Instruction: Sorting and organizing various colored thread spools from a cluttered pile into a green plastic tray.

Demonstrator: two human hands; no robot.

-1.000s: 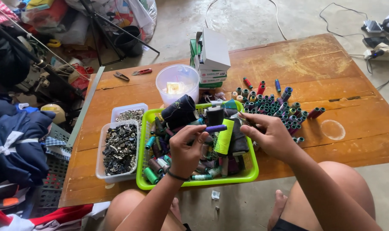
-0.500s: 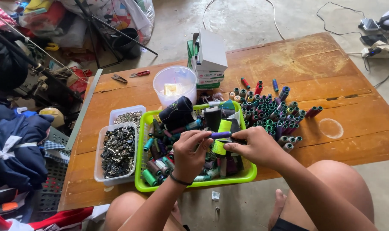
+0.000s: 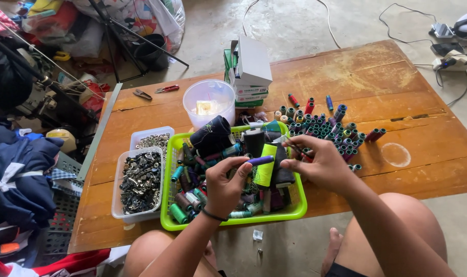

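Note:
My left hand (image 3: pixel 223 185) holds a small purple thread spool (image 3: pixel 260 160) by its end, above a lime green basket (image 3: pixel 233 221) full of thread spools and cones. My right hand (image 3: pixel 323 164) hovers just right of the spool with its fingertips pinched together near the spool's tip, perhaps on a fine thread end that is too thin to make out. A yellow-green cone (image 3: pixel 265 165) and black cones (image 3: pixel 212 134) stand in the basket under my hands.
Many upright thread spools (image 3: pixel 323 127) are grouped on the wooden table (image 3: pixel 377 87) right of the basket. Clear tubs of metal parts (image 3: pixel 141 177) sit to the left, a clear bucket (image 3: pixel 209 102) and stacked boxes (image 3: pixel 251 69) behind. Scissors (image 3: pixel 166 89) lie at the far left edge.
Both hands have stayed over the basket; the purple spool is held more level and my right hand has closed in toward its tip.

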